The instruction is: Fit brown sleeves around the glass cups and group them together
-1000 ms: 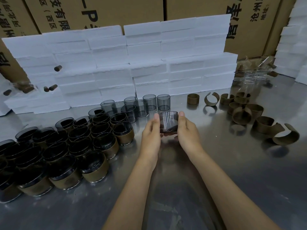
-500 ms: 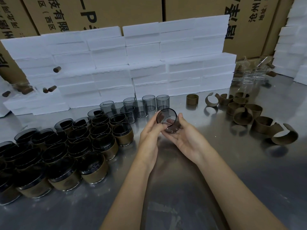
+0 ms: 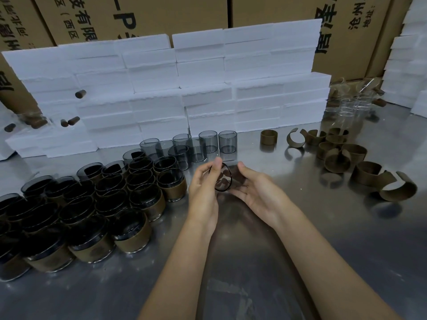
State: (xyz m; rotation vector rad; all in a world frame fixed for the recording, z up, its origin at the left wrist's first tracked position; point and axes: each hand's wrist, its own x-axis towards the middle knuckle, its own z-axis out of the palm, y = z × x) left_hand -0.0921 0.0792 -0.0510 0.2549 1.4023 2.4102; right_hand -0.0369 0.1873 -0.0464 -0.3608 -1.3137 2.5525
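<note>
— What's in the hands?
— One bare glass cup [image 3: 223, 179], tipped sideways above the bench [image 3: 288, 239]; left hand [image 3: 204, 192] pinches its rim, right hand [image 3: 258, 192] cradles it.
— Around it?
— Sleeved cups [image 3: 97, 204] crowd the left, loose brown sleeves [image 3: 342, 155] right, white foam blocks [image 3: 184, 88] behind.

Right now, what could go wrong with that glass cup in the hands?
1. The bare glass cup lies tilted on its side, held only between the left hand and right hand; it might slip onto the metal table.
2. The sleeved cups stand close beside the left hand; an elbow or wrist could knock them.
3. The brown sleeves lie away to the right, so reaching means holding the cup one-handed.
</note>
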